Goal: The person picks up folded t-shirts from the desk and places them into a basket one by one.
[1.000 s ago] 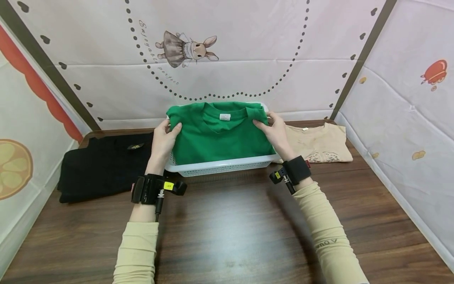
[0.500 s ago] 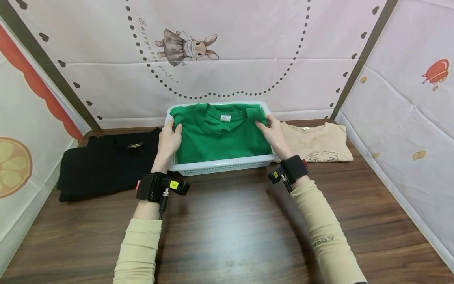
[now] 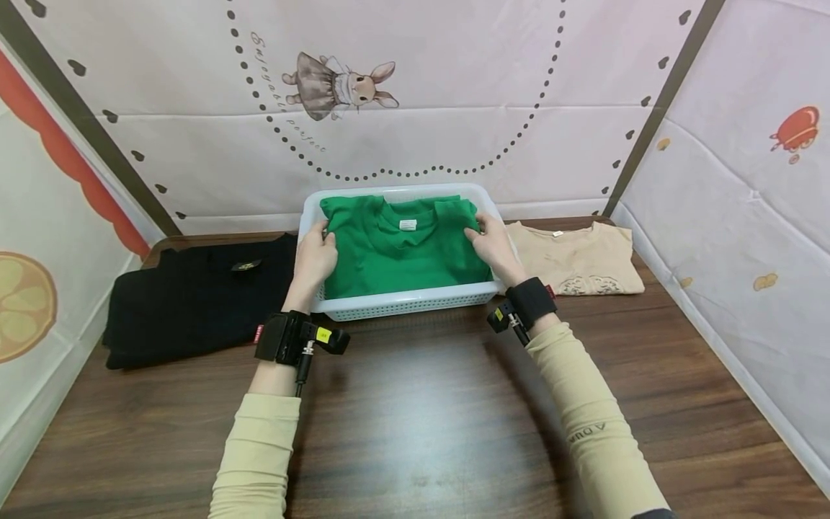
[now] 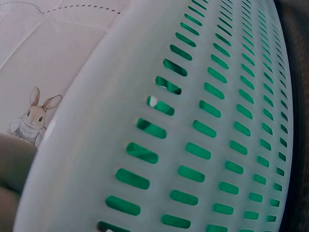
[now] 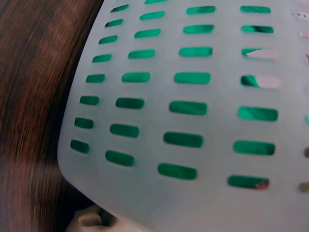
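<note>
A folded green T-shirt (image 3: 405,256), collar and white label toward the back, lies inside a white slotted plastic basket (image 3: 408,302). My left hand (image 3: 315,258) pinches the shirt's left edge, thumb on top and fingertips partly hidden beside the basket wall. At the opposite edge my right hand (image 3: 491,249) holds the shirt with its thumb over the fabric. Both wrist views mostly show the basket's outer wall (image 4: 96,96), with green cloth (image 5: 192,78) visible through the slots. Part of a hand (image 4: 14,166) appears at the left border of the left wrist view.
A folded black garment (image 3: 201,303) lies on the brown wooden table (image 3: 415,404), left of the basket. To the right is a folded beige shirt (image 3: 577,259) with lace-like trim. A printed white curtain (image 3: 454,86) stands right behind the basket.
The green T-shirt has sunk lower into the basket, exposing the basket's back rim. Both hands have moved slightly inward with it.
</note>
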{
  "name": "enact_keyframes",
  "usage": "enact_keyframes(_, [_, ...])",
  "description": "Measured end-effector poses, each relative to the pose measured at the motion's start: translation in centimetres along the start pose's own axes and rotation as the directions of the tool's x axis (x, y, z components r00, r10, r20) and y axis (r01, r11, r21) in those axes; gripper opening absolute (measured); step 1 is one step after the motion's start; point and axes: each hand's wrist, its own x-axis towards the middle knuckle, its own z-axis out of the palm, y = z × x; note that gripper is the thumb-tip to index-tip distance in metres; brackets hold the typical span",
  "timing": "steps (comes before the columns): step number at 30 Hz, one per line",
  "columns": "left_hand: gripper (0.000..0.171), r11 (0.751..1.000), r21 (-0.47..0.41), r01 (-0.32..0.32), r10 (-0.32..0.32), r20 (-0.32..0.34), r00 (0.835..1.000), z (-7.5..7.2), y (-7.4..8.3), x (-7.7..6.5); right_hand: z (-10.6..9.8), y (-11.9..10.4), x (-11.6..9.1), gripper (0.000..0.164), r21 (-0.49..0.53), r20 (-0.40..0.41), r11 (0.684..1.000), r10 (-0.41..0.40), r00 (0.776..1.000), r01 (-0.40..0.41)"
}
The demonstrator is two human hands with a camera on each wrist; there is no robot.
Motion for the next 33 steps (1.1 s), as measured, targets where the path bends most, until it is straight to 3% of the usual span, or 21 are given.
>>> enact_keyframes(6, [0.061,0.995,0.08,0.051,-0.059,0.097,0.993,0.5,0.3,-0.2,0.1,0.1,0.1,0.053,-0.122,0.049,0.992,0.017,0.999,-0.011])
enact_keyframes(10, [0.067,0.983,0.177,0.054,-0.081,0.151,0.985,0.8,0.4,-0.5,0.1,-0.1,-0.2,0.057,-0.321,0.087,0.947,0.019,0.996,0.01])
enact_keyframes(14, [0.067,0.982,0.19,0.011,-0.043,0.167,0.985,0.7,0.5,-0.9,0.1,-0.8,-1.0,0.068,-0.472,0.117,0.88,-0.001,0.993,0.056])
enact_keyframes(18, [0.062,0.985,0.164,-0.05,0.025,0.152,0.988,0.1,0.5,-1.5,0.0,-1.7,-2.4,0.066,-0.463,0.123,0.878,-0.068,0.99,0.118])
enact_keyframes(21, [0.055,0.985,0.135,-0.107,0.092,0.112,0.989,-0.5,0.1,-1.9,0.2,-1.8,-3.5,0.059,-0.463,0.142,0.866,-0.141,0.98,0.192])
enact_keyframes(24, [0.047,0.979,0.115,-0.169,0.168,0.019,0.986,-1.1,-0.4,-2.3,0.5,-1.5,-4.6,0.053,-0.478,0.188,0.831,-0.218,0.958,0.283])
enact_keyframes(28, [0.037,0.966,0.119,-0.229,0.247,-0.166,0.955,-2.1,-1.4,-2.4,0.8,-0.8,-5.7,0.048,-0.48,0.262,0.787,-0.293,0.919,0.388])
enact_keyframes(31, [0.034,0.961,0.157,-0.229,0.263,-0.246,0.933,-3.1,-3.1,-2.0,1.1,-0.2,-6.2,0.046,-0.47,0.318,0.758,-0.332,0.888,0.452])
enact_keyframes(33, [0.035,0.96,0.207,-0.189,0.237,-0.24,0.942,-3.7,-4.6,-1.7,1.1,0.0,-6.4,0.043,-0.467,0.348,0.736,-0.355,0.867,0.489])
